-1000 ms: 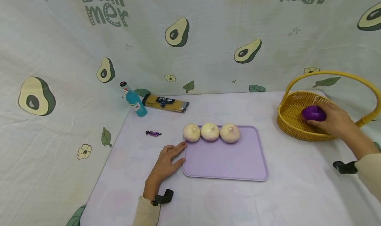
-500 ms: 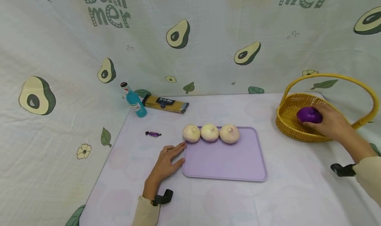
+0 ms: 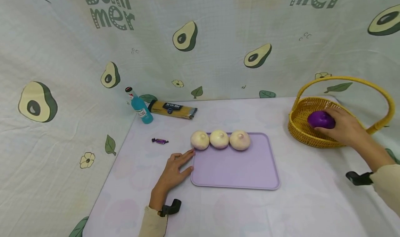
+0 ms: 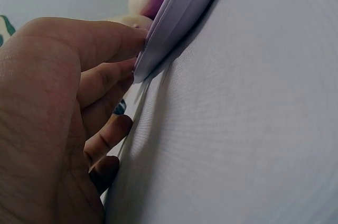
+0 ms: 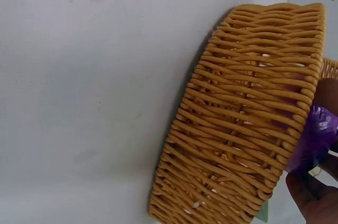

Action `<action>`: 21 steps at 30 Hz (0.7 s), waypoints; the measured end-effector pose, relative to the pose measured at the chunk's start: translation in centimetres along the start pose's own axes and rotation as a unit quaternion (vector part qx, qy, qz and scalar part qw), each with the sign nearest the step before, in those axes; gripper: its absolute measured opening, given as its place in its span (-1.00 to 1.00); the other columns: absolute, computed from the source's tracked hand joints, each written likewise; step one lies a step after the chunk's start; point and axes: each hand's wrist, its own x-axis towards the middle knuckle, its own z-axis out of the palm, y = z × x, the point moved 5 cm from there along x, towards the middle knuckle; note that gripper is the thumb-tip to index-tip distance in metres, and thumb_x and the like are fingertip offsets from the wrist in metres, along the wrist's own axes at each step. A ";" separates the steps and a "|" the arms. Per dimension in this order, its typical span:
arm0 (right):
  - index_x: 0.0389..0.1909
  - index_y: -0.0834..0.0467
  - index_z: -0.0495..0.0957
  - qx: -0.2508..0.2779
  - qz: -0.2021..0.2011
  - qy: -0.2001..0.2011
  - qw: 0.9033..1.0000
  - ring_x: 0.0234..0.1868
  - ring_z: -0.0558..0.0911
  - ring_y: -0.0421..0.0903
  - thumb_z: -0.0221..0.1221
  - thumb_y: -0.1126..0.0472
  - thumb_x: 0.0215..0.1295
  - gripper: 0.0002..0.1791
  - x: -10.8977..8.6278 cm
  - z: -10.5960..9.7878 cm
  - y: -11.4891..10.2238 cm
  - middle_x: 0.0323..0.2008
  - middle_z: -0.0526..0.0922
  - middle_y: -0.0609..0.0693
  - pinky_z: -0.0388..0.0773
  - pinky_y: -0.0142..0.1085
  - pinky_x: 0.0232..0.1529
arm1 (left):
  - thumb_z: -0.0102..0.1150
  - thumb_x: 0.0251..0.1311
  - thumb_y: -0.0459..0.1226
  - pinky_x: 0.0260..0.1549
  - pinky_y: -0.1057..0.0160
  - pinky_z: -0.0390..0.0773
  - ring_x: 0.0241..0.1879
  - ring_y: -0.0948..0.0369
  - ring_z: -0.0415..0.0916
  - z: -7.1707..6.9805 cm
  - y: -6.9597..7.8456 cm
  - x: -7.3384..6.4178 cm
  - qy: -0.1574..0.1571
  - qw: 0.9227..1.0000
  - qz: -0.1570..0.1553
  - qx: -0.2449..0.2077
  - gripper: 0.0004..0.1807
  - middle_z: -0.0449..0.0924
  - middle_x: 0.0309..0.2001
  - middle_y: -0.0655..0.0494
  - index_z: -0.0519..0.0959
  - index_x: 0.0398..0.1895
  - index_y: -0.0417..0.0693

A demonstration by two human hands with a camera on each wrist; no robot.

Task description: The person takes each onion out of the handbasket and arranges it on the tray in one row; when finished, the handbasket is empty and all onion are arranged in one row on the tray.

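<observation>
My right hand (image 3: 343, 126) grips a shiny, round purple vegetable (image 3: 321, 119) inside the yellow wicker basket (image 3: 304, 135), below its arched handle. In the right wrist view, the basket wall (image 5: 237, 113) partly hides the purple vegetable (image 5: 315, 134). My left hand (image 3: 172, 172) lies at the left edge of the lilac tray (image 3: 234, 171), its fingertips touching the rim. Up close in the left wrist view, the fingers (image 4: 105, 39) meet the tray's edge (image 4: 169, 28). Along the tray's far side sit three pale round vegetables (image 3: 219, 139) in a row, tinged purple lower down.
Left of the tray lies a small purple wrapped candy (image 3: 160, 141). Farther back, a blue bottle (image 3: 142, 108) stands beside a yellow pasta packet (image 3: 173, 109). A printed cloth (image 3: 225, 32) hangs behind the table. Black camera mounts (image 3: 171, 208) are strapped to both wrists.
My right hand and the purple vegetable have shifted slightly left within the basket. My left hand has stayed at the tray's edge.
</observation>
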 end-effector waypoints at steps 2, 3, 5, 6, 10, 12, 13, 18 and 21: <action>0.44 0.47 0.06 -0.001 0.000 0.001 1.000 0.23 0.16 0.59 0.32 -0.05 0.30 -0.02 0.0 -0.1 -0.2 0.30 0.10 0.60 0.15 0.45 0.13 | 0.20 0.34 -0.02 0.21 -0.14 0.17 0.22 0.10 0.23 0.0 0.0 0.0 0.000 1.000 -0.003 -0.002 -0.40 0.21 0.45 0.53 0.39 0.45 0.29; 0.45 0.47 0.05 -0.002 0.001 0.001 1.000 0.23 0.15 0.59 0.32 -0.06 0.30 -0.01 0.0 -0.1 -0.3 0.31 0.10 0.60 0.15 0.45 0.13 | 0.20 0.34 -0.02 0.21 -0.14 0.18 0.22 0.11 0.22 0.0 0.0 -0.1 0.001 1.000 -0.004 -0.002 -0.40 0.20 0.45 0.54 0.39 0.45 0.30; 0.45 0.45 0.05 0.000 0.004 0.000 1.000 0.23 0.15 0.59 0.31 -0.07 0.30 -0.01 -0.1 -0.1 -0.5 0.32 0.08 0.60 0.14 0.45 0.13 | 0.20 0.34 -0.01 0.20 -0.15 0.18 0.22 0.11 0.22 -0.1 0.0 -0.1 0.002 1.000 -0.006 -0.004 -0.40 0.21 0.45 0.54 0.39 0.45 0.31; 0.46 0.44 0.05 0.001 0.005 0.000 1.000 0.23 0.15 0.59 0.31 -0.07 0.30 -0.01 -0.1 -0.2 -0.6 0.33 0.08 0.59 0.14 0.45 0.13 | 0.20 0.34 -0.01 0.20 -0.15 0.18 0.23 0.12 0.22 0.0 0.0 -0.1 0.003 1.000 -0.006 -0.005 -0.40 0.21 0.45 0.54 0.39 0.45 0.31; 0.47 0.42 0.05 0.008 0.006 0.001 1.000 0.23 0.15 0.59 0.30 -0.12 0.30 0.00 -0.2 -0.2 -1.1 0.33 0.08 0.58 0.14 0.46 0.13 | 0.19 0.34 0.01 0.20 -0.15 0.19 0.22 0.12 0.22 0.0 -0.1 -0.1 0.004 1.000 -0.004 -0.003 -0.40 0.22 0.45 0.52 0.39 0.45 0.32; 0.45 0.43 0.07 0.010 0.001 0.002 1.000 0.22 0.16 0.58 0.29 -0.14 0.29 0.00 -0.2 -0.2 -1.4 0.32 0.10 0.58 0.16 0.46 0.12 | 0.19 0.34 0.02 0.20 -0.15 0.19 0.23 0.12 0.22 0.0 -0.1 -0.1 0.004 1.000 -0.006 -0.001 -0.40 0.22 0.45 0.53 0.38 0.45 0.33; 0.45 0.43 0.08 0.011 -0.002 0.002 1.000 0.22 0.17 0.58 0.30 -0.13 0.29 0.00 -0.3 -0.2 -1.5 0.31 0.11 0.58 0.16 0.46 0.12 | 0.19 0.34 0.02 0.20 -0.16 0.20 0.23 0.12 0.23 0.0 -0.1 -0.1 0.004 1.000 -0.006 0.000 -0.39 0.21 0.45 0.53 0.38 0.45 0.33; 0.39 0.47 0.13 0.009 -0.012 0.007 1.000 0.20 0.20 0.55 0.35 -0.02 0.26 -0.06 -0.4 -0.4 -2.3 0.27 0.16 0.57 0.22 0.44 0.09 | 0.19 0.33 0.02 0.20 -0.15 0.20 0.23 0.11 0.22 0.0 -0.1 -0.1 0.002 1.000 -0.008 0.004 -0.39 0.21 0.45 0.53 0.38 0.45 0.34; 0.38 0.48 0.14 0.008 -0.018 0.010 1.000 0.19 0.21 0.55 0.38 0.01 0.24 -0.07 -0.6 -0.5 -2.9 0.26 0.17 0.57 0.22 0.44 0.08 | 0.19 0.34 0.01 0.20 -0.15 0.19 0.23 0.10 0.22 0.0 0.0 -0.2 0.003 1.000 -0.006 0.004 -0.39 0.22 0.46 0.49 0.38 0.46 0.32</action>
